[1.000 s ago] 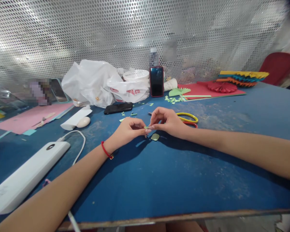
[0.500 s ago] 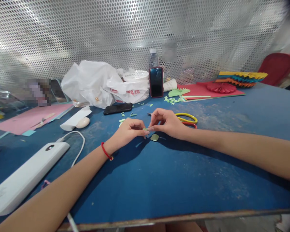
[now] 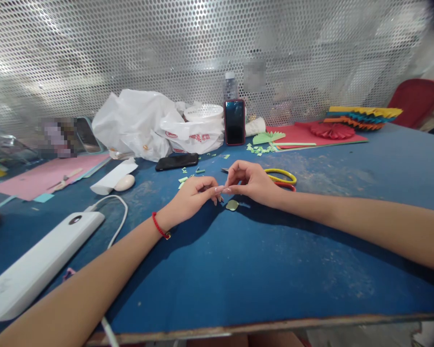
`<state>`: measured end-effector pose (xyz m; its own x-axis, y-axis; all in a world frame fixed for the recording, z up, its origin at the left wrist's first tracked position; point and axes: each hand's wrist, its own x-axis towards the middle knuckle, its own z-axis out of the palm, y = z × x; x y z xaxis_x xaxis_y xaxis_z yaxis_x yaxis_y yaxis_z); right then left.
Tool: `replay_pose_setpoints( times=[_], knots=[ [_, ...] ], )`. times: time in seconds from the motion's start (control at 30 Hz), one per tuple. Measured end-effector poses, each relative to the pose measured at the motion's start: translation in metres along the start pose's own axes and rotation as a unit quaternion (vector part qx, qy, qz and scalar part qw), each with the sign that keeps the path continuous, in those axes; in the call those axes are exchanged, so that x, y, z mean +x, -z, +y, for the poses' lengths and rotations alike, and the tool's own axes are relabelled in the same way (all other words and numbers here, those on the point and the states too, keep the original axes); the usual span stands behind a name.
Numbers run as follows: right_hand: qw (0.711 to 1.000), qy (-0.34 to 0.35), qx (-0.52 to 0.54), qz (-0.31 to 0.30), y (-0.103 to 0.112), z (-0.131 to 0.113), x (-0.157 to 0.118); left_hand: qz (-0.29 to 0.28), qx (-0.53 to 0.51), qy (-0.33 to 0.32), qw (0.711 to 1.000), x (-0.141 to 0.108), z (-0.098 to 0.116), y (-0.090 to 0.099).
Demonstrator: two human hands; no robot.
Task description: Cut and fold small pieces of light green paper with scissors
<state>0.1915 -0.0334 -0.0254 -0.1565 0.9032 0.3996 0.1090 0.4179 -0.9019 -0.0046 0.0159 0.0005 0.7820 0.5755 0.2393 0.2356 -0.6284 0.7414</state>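
Observation:
My left hand (image 3: 191, 197), with a red cord bracelet (image 3: 160, 232) on its wrist, and my right hand (image 3: 249, 182) meet above the blue table, their fingertips pinched together. Whether a small paper piece lies between those fingertips is hidden. Just below them rests a pale green paper leaf (image 3: 232, 205). Behind my right hand are scissors with yellow and red handles (image 3: 280, 177), their blades tucked behind my fingers. Small green paper scraps (image 3: 183, 179) are scattered beyond my left hand.
A white power bank (image 3: 39, 255) and its cable lie at left, beside a pink sheet (image 3: 47, 177). Further back are a black phone (image 3: 176, 162), a white plastic bag (image 3: 137, 127), an upright phone (image 3: 235, 122), a red card (image 3: 311, 137), and a perforated metal screen (image 3: 217, 43).
The green strip visible between my fingertips earlier no longer shows. My hands have drawn slightly closer, and their fingertips now touch.

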Motion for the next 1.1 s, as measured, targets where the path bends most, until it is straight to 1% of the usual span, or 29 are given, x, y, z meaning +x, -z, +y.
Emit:
replay_pose_setpoints(
  times=[0.17, 0.4, 0.57, 0.73, 0.83, 0.9, 0.93, 1.0, 1.03, 1.07, 1.1],
  knots=[
    [1.000, -0.013, 0.019, 0.010, 0.000, 0.000, 0.001, 0.031, 0.102, -0.037, 0.994, -0.003, 0.005, -0.002],
    [0.998, -0.034, 0.046, 0.015, 0.000, 0.002, 0.001, 0.031, 0.188, -0.066, 0.979, -0.004, 0.002, -0.004],
    [0.998, -0.037, 0.057, 0.014, 0.001, 0.001, 0.001, 0.034, 0.195, -0.078, 0.977, -0.004, -0.003, -0.005],
    [0.996, -0.030, 0.083, 0.035, -0.003, 0.003, 0.001, 0.073, 0.192, -0.106, 0.973, -0.004, -0.004, -0.007],
    [0.996, -0.028, 0.077, 0.044, -0.003, 0.001, 0.007, 0.089, 0.160, -0.080, 0.980, -0.002, -0.006, -0.009],
    [0.996, -0.019, 0.054, 0.062, 0.004, -0.002, 0.015, 0.109, 0.106, -0.043, 0.987, -0.002, -0.008, -0.011],
    [0.996, -0.007, 0.034, 0.082, 0.012, -0.003, 0.020, 0.121, 0.080, -0.029, 0.989, -0.002, -0.008, -0.011],
    [0.990, 0.024, -0.031, 0.139, 0.033, -0.003, 0.030, 0.146, 0.047, -0.015, 0.988, -0.002, -0.009, -0.010],
    [0.981, 0.038, -0.074, 0.177, 0.046, -0.002, 0.035, 0.159, 0.042, -0.016, 0.986, -0.002, -0.008, -0.010],
    [0.964, 0.057, -0.127, 0.225, 0.060, 0.001, 0.039, 0.171, 0.042, -0.018, 0.984, -0.003, -0.008, -0.009],
    [0.946, 0.076, -0.183, 0.259, 0.075, 0.005, 0.043, 0.183, 0.042, -0.021, 0.982, -0.003, -0.007, -0.008]
  ],
)
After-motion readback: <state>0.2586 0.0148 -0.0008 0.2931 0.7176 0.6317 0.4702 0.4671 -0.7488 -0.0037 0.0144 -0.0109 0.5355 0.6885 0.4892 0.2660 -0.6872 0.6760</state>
